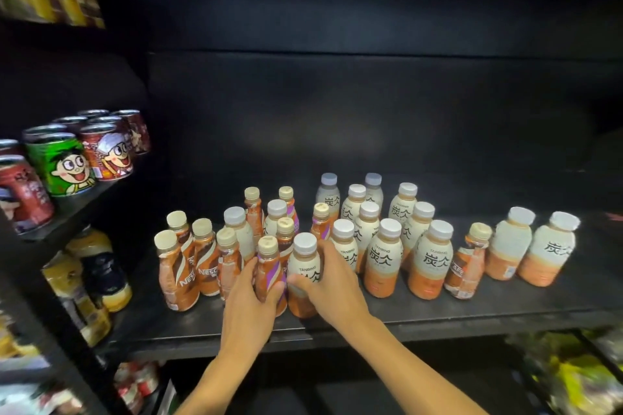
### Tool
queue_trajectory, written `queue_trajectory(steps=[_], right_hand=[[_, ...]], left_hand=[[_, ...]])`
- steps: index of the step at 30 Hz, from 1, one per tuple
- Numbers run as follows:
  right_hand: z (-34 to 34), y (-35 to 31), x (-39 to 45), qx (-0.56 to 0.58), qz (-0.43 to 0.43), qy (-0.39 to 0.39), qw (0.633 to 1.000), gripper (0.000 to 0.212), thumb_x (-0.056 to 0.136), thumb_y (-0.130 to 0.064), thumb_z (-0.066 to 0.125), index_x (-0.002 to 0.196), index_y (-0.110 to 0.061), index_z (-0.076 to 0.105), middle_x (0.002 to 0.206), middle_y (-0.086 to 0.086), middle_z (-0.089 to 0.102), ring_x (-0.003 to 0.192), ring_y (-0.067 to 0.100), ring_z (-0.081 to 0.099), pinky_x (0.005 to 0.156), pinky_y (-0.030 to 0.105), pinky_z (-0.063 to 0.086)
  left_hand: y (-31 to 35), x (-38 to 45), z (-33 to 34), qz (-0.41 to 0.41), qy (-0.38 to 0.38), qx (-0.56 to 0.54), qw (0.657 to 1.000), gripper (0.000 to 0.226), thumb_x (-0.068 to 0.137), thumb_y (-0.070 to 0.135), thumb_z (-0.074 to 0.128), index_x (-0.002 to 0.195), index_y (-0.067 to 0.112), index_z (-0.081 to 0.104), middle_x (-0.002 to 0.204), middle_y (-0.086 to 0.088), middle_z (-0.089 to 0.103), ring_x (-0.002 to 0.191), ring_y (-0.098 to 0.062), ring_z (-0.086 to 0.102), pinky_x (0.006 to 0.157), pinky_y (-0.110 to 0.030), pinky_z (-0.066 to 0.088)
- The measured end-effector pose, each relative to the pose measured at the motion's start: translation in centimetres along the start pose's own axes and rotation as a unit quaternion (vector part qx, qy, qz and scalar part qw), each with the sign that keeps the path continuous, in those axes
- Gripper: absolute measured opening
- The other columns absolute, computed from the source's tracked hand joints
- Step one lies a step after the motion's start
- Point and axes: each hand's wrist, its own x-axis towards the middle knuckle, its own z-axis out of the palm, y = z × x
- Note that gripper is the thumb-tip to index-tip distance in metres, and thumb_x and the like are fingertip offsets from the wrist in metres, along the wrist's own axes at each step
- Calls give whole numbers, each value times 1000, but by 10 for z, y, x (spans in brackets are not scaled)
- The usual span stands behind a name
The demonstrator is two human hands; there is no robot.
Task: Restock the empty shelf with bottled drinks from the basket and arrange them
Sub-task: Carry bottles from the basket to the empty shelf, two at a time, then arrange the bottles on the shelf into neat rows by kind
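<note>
Gripping two upright bottles side by side at lower centre of the frame — left hand point(251, 296) curling round the purple-striped coffee bottle point(269, 274), right hand point(332, 283) wrapping the Tanbing bottle point(303, 274) — both touching, long axes vertical.

Light falls from behind me onto the bottles point(387, 246) and my forearms, while the shelf back point(337, 94) sinks into near-black (only a faint sheen shows). The cans point(67, 158) bow outward at the left edge, and the corners smear into blur.
</note>
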Motion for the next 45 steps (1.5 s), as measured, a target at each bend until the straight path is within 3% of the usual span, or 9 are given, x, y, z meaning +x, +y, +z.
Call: queue_trajectory(steps=[6,9,14,18,23,27,31,37,45], right_hand=[[-28,-24,9,-84,-56,37,994,58,90,-53,68,139,-30,46,131,-10,60,120,11,57,94,34,52],[-45,-38,19,-121,-66,47,989,58,93,-57,61,142,-29,47,136,-8,60,126,13,56,98,36,52],[-80,-56,33,-161,-77,70,981,48,96,-53,59,137,-28,53,125,-7,65,109,13,62,80,29,47],[-102,-58,45,-191,-71,84,975,57,95,-58,57,145,-32,47,138,-6,60,127,17,56,92,37,49],[-126,-43,64,-248,-63,79,964,66,96,-61,53,151,-26,46,147,-3,57,139,19,48,104,38,45],[-142,-18,85,-294,-57,68,952,62,95,-64,51,143,-25,56,141,-7,62,134,18,51,99,36,46],[-160,9,114,-335,-65,33,939,48,94,-63,47,117,-25,66,111,-8,70,109,19,62,76,32,43],[-176,42,164,-350,-81,-22,933,57,97,-66,42,131,-25,62,122,-2,69,111,20,63,92,37,53],[-177,56,221,-360,-21,-137,922,62,102,-60,38,153,-24,44,161,0,42,142,27,44,114,41,38]], left_hand=[[46,8,-29,104,33,37,993,57,98,40,59,150,32,38,143,10,54,121,0,47,97,-26,40],[75,19,-42,130,27,85,987,53,101,48,50,150,32,40,146,4,53,129,-12,52,95,-28,40],[109,50,-50,165,-14,154,974,50,102,52,43,147,30,45,148,4,52,132,-15,49,96,-28,37],[127,69,-46,180,-52,196,962,60,100,61,38,153,32,38,158,5,40,144,-16,38,113,-38,34],[141,91,-29,215,-82,298,926,64,101,62,32,154,28,37,161,0,36,147,-18,34,117,-40,32],[147,108,-11,218,-86,351,907,64,101,63,29,151,26,43,154,-1,46,140,-19,44,114,-40,36],[153,123,10,195,-92,371,903,64,101,64,27,150,25,44,151,0,50,137,-19,48,112,-40,37],[159,151,40,141,-99,392,904,68,100,66,26,153,25,40,154,-1,47,136,-23,49,110,-43,41],[147,188,67,100,-120,400,903,67,99,66,30,153,28,38,154,-2,46,138,-24,47,113,-47,38]])
